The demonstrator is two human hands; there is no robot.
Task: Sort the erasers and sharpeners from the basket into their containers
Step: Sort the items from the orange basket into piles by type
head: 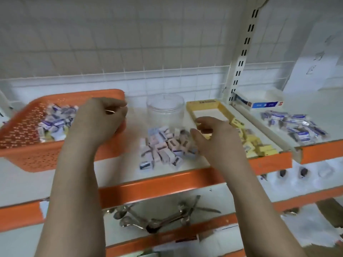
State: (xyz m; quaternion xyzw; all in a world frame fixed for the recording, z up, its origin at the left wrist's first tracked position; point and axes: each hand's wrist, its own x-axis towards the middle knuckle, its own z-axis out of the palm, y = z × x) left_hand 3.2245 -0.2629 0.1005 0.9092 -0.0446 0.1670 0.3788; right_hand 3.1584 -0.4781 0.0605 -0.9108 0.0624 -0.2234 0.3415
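Observation:
An orange perforated basket (33, 154) stands on the left of the shelf, with several wrapped white and purple erasers (55, 123) in it. My left hand (100, 121) hovers over the basket's right side with curled fingers; blur hides whether it holds anything. A clear empty jar (165, 108) stands behind a loose pile of small pink and white packs (163, 149). My right hand (213, 134) is above the right edge of that pile, thumb and fingers apart and loosely bent. Behind it lies a yellow open box (204, 105), with small yellow packs (256, 143) to its right.
The shelf has an orange front lip (167, 184). A slotted upright post (241, 58) divides it from the right shelf, which carries a white and blue box (263, 102) and a heap of wrapped erasers (295, 127). Metal scissors (157, 217) lie on the shelf below.

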